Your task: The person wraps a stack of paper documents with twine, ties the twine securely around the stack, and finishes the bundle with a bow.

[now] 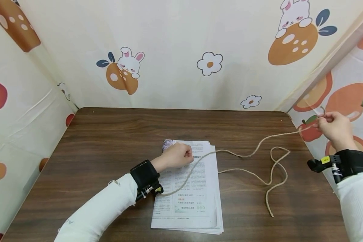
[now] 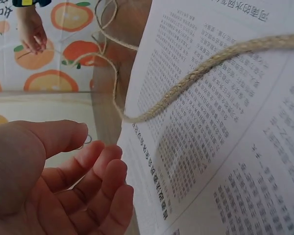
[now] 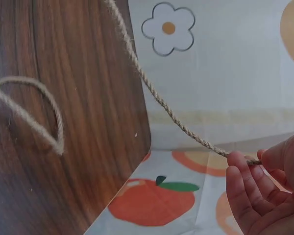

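A beige twine rope (image 1: 242,156) lies across a stack of printed sheets (image 1: 196,215). Its far end is pinched between thumb and fingers of my right hand (image 1: 335,129), raised beyond the table's right edge; the right wrist view shows the pinched rope (image 3: 171,115) sloping down to that hand (image 3: 264,186). Over the upper part of the sheets is my left hand (image 1: 176,154). In the left wrist view this hand (image 2: 73,181) has loosely bent fingers, with thumb apart and nothing held. Another stretch of rope comes out from the stack's right edge, loops, and ends on the table.
The brown wooden table (image 1: 109,134) meets a pale printed curtain (image 1: 169,84) at the back. More printed cloth hangs along the left and right sides. A black camera strap (image 1: 145,176) sits on the left wrist, another strap (image 1: 355,163) on the right.
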Tool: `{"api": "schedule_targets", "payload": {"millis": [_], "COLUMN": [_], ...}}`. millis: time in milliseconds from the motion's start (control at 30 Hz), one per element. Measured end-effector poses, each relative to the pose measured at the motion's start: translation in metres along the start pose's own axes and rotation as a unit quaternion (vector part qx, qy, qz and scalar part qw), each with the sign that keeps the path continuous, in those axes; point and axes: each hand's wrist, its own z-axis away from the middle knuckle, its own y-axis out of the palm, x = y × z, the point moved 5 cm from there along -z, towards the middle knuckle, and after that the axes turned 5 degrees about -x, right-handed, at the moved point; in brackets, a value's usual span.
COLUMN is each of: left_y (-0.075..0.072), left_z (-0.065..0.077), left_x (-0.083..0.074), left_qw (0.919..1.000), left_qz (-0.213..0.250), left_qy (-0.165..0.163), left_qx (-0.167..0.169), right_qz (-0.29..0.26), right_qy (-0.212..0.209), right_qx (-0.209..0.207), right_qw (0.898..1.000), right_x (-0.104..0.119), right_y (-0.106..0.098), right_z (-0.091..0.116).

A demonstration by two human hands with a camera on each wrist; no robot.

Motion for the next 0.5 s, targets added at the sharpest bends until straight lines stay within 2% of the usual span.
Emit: {"api": "schedule_targets", "payload": {"millis": [233,300,500], "left_y": [-0.008,-0.01,-0.015], "left_z": [0.015,0.02,0.033], "left_x": [-0.005,-0.007,-0.011], "left_qw": [0.9995,0.9993,0.9993], "left_qz": [-0.01,-0.01,-0.01], "left_qy": [0.025,0.03,0.032], "left_qx": [-0.013,-0.017,-0.016], "right_qz": [0.034,0.042,0.063], "right_qy": [0.003,-0.001,-0.052], "right_qx": [0.024,0.019,-0.008], "right_qw": [0.999,0.999,0.997], "right_x": [-0.014,-0.016,-0.01], "right_y": [0.012,0.016,0.025], "right_z": [0.002,0.002,0.005]}}
